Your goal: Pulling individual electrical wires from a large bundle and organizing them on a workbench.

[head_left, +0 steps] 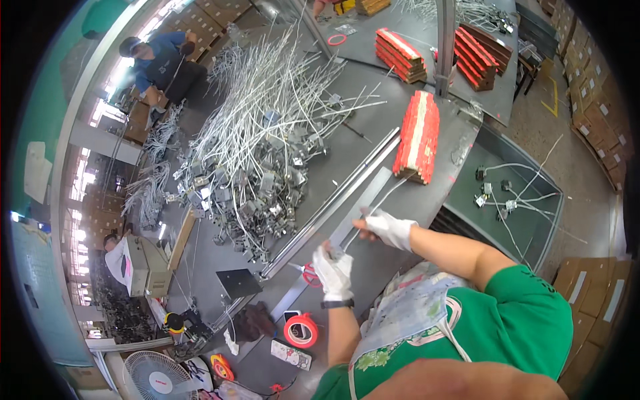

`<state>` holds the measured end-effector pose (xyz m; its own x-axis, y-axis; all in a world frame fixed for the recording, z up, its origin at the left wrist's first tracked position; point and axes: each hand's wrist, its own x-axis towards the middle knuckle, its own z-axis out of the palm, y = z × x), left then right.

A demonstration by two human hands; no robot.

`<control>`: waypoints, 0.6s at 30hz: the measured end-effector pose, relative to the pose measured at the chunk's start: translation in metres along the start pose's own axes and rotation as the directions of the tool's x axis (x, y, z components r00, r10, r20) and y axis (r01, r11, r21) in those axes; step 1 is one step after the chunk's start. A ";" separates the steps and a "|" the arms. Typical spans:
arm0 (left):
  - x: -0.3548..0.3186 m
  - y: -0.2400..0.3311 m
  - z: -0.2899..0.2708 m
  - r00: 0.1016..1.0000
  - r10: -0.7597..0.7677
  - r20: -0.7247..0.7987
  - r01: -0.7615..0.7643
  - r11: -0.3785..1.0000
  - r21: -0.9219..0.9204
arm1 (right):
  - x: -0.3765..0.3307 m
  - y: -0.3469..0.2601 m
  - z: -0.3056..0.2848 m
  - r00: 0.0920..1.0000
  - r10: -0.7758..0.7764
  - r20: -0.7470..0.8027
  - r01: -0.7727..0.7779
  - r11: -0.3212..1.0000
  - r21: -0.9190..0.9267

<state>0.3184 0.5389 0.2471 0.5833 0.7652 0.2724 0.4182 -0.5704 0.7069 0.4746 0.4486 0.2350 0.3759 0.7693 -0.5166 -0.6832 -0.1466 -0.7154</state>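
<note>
My right hand [392,231], in a white glove with bare fingertips, is closed on a thin pale cable [385,197]. One stretch of the cable runs up past it toward a red-and-white stack; another leads down to my left hand [334,272]. That hand, gloved too and with a dark wristband, has its fingers curled together around the cable's lower stretch. Exactly what sits at its fingertips is too small to make out. Beside it on the grey table lie red-handled scissors [310,275], partly covered by the glove. A flat metal strip [363,207] lies beneath the hands.
A large heap of pale cables with metal box-like ends [250,180] covers the table beyond a metal rail [333,203]. The red-and-white stack [417,137] stands at right, near a grey tub [553,200] holding cables. Red tape [289,331] and a fan [159,379] are lower left; people work beyond.
</note>
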 end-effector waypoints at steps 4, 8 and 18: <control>-0.028 -0.012 -0.019 0.949 -0.203 0.240 0.182 0.978 0.106 | -0.003 -0.032 0.006 0.949 -0.315 0.023 0.315 0.949 -0.004; -0.017 -0.009 0.010 0.929 0.174 0.327 -0.248 0.948 0.199 | -0.021 -0.031 -0.012 0.913 -0.409 0.008 0.408 0.907 -0.102; -0.004 0.080 0.150 0.797 0.270 0.541 -0.088 0.937 -0.338 | -0.042 -0.057 -0.179 0.647 -0.329 -0.688 0.608 0.767 0.205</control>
<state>0.4542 0.4451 0.2049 0.9541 0.2943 0.0546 0.1053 -0.5007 0.8592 0.6099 0.3134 0.2135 0.8985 0.1175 -0.4229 -0.4238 0.4832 -0.7661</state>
